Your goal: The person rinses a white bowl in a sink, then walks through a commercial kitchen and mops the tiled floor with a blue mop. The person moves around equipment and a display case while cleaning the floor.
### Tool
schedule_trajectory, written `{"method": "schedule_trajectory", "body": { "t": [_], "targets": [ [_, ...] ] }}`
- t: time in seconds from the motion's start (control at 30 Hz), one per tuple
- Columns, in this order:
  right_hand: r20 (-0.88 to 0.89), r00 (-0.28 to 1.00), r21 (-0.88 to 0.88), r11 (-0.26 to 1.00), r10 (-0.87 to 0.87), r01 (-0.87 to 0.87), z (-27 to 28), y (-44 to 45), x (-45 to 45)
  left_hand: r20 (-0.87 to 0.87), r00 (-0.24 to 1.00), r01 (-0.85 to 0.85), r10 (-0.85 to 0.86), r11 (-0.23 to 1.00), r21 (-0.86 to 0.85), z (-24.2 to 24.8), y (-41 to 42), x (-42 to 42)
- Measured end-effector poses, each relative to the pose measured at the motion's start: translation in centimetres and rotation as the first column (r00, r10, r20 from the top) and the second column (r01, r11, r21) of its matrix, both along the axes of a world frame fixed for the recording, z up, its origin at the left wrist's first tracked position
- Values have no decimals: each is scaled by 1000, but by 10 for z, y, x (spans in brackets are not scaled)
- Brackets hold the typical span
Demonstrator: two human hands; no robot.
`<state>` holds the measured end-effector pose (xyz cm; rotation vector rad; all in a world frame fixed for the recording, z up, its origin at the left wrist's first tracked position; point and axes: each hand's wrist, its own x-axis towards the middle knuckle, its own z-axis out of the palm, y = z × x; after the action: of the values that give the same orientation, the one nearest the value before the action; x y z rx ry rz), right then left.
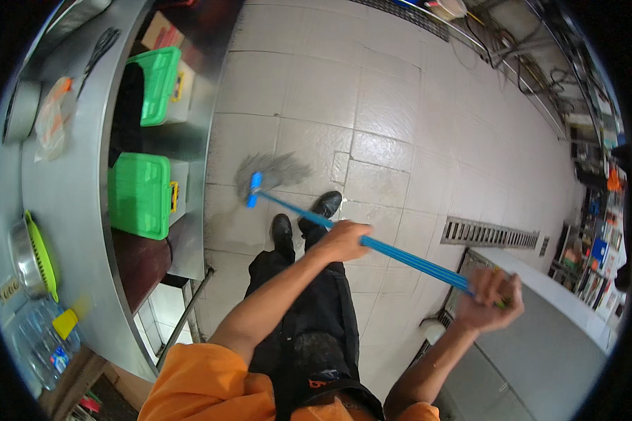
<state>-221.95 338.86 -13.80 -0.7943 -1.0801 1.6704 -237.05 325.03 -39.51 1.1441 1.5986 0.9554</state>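
A string mop with a blue clamp [254,189] and a long blue handle [411,260] crosses in front of me. Its grey strands [278,169] are spread on the tiled floor [310,89], fanning away to the right of the clamp. My left hand [345,241] is closed around the middle of the handle. Near the upper end, my right hand [489,299] grips the handle, slightly blurred. Damp sheen shows on the tiles around the mop head. Below the handle are my black shoes [283,231], just short of the strands.
On the left runs a stainless steel counter [84,173]; its lower shelf holds boxes with green lids [142,194]. A colander [41,258] and a large plastic bottle [39,342] stand on top. A floor drain grate [490,233] and a grey cabinet [537,337] lie to the right.
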Motion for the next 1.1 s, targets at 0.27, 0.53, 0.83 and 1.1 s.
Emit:
{"method": "schedule_trajectory", "body": {
  "t": [0.27, 0.53, 0.83, 1.1],
  "targets": [
    [3, 973, -389, 897, 229, -210, -102, -72, 37, -396, 909, -295, 132, 874, -387, -103, -158, 22],
    [14, 1000, -217, 976, -24, 26, -64, 19, 221, -470, 864, -211, 182, 977, -9, -113, 7, 159],
    [134, 936, 362, 896, -325, 259, 69, 87, 385, -108, 952, 305, -287, 920, 245, -36, 236, 399],
    [185, 975, 464, 886, -123, 24, 67, 96, 398, -40, 865, 495, -500, 838, 231, -29, 290, 458]
  ]
}}
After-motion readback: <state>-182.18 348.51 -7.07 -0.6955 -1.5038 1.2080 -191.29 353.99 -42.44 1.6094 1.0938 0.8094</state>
